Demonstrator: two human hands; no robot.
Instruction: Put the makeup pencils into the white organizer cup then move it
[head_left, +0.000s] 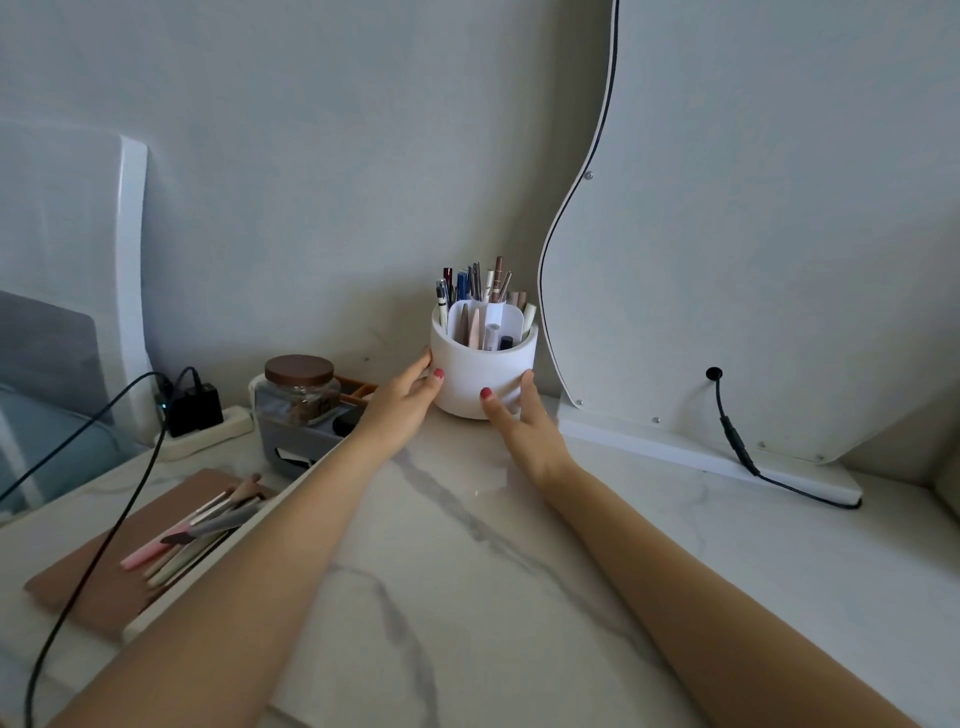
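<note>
White cup (475, 371) between both hands (400, 402)

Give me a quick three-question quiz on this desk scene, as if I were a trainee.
1. True or false: both hands touch the white organizer cup.
2. Which stands immediately right of the cup: A) glass jar, B) mirror, C) charger?
3. Fill in: the pencils stand ____ the cup.

Key: 1. True: left hand and right hand clasp its sides. 2. B, the mirror. 3. Inside.
</note>
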